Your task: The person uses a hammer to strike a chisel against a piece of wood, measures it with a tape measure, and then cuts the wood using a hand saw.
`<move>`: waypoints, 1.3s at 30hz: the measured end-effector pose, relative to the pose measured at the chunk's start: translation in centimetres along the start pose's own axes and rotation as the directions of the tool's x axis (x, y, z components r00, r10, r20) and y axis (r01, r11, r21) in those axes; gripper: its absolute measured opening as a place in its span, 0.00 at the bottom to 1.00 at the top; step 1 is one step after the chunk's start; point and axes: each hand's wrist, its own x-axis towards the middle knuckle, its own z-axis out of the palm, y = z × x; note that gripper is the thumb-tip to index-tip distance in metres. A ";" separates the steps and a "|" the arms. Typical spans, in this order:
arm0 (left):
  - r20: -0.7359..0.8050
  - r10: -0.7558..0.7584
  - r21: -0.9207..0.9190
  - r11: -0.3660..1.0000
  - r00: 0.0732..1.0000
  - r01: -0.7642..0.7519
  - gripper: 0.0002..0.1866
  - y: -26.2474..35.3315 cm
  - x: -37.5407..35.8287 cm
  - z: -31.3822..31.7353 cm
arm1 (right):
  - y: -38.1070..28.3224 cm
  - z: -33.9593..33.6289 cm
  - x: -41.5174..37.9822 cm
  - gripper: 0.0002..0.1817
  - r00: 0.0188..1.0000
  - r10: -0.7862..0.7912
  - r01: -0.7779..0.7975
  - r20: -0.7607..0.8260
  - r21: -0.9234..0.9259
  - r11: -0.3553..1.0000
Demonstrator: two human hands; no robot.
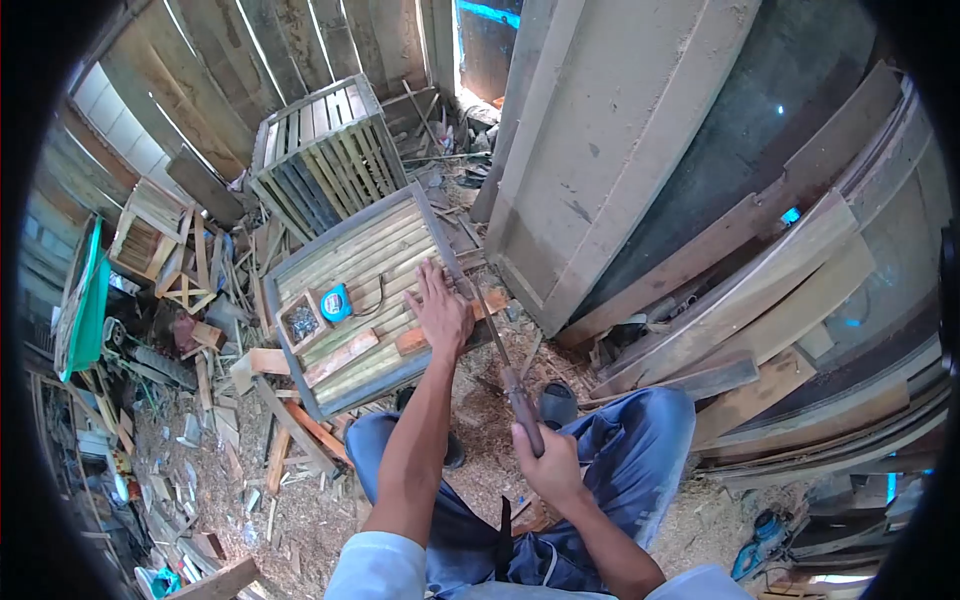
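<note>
My left hand (442, 312) lies flat with fingers spread on a slatted wooden crate (375, 258), its heel over a reddish wood strip (411, 341). The strip's far end juts past the crate's right edge. My right hand (550, 462) is wrapped round the brown handle of a handsaw (509, 372), seen almost edge-on. Its thin blade crosses the jutting end of the strip. On the crate, left of my left hand, sit a blue tape measure (335, 302), a small wooden box (301, 321) of what look like nails, and a short wood block (341, 357).
Another slatted crate (325, 155) stands behind, near the plank wall. A large wooden door panel (620, 150) leans at the right, beside stacked curved boards (740, 295). Wood scraps and shavings cover the floor (250, 500). A green tray (85, 300) is at far left.
</note>
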 end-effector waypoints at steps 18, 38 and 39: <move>-0.004 0.078 0.018 0.997 0.997 -0.078 0.31 -0.9 -0.1 0.8 | 2.0 -2.1 0.8 0.22 0.993 0.094 -0.104 0.076 0.149 0.983; -0.001 0.111 -0.105 0.988 0.994 -0.111 0.29 -1.1 -0.1 0.3 | -0.2 6.1 7.4 0.24 0.988 -0.089 0.084 -0.125 -0.045 0.995; -0.006 0.103 -0.110 0.989 0.995 -0.103 0.29 -0.7 0.1 0.0 | -0.2 6.2 7.4 0.24 0.987 -0.086 0.085 -0.134 -0.019 0.996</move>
